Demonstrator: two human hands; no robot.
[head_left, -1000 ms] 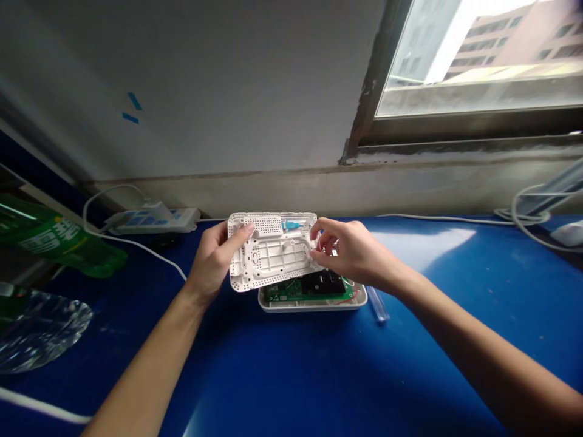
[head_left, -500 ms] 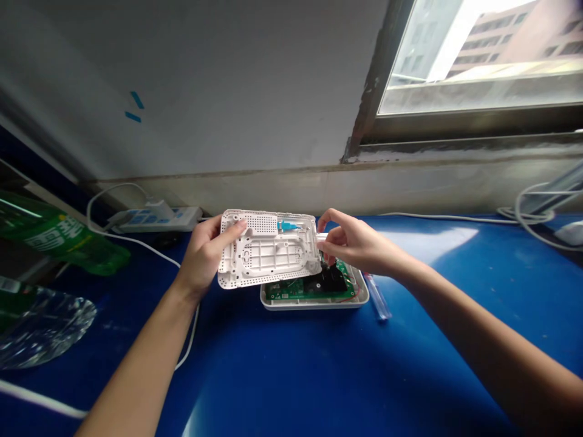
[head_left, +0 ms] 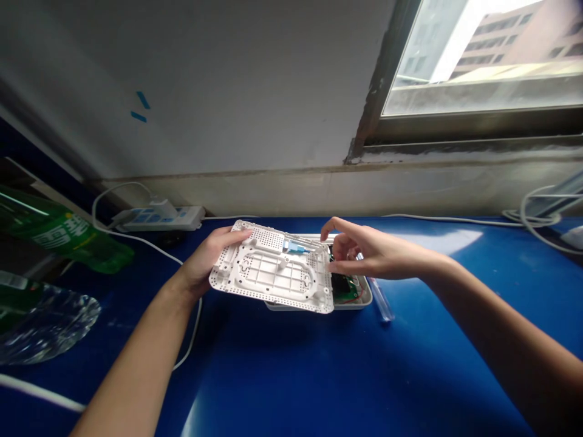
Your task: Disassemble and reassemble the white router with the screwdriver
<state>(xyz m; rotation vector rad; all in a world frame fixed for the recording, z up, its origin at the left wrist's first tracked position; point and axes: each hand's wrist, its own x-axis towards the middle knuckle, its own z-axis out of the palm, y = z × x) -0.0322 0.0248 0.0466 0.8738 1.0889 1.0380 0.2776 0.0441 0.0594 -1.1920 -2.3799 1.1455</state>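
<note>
We count two hands (head_left: 204,258) (head_left: 364,255), one white cover (head_left: 273,276), one base tray (head_left: 359,298), two bottles (head_left: 64,237) (head_left: 40,315), one power strip (head_left: 159,218).

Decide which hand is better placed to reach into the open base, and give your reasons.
Right. The right hand hovers at the base, fingers free beside the circuit board. The left hand is busy holding the white cover tilted over the base.

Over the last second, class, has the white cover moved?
Yes. The cover, held by the left hand, has tipped from near upright to almost flat, dropping over the base tray.
</note>
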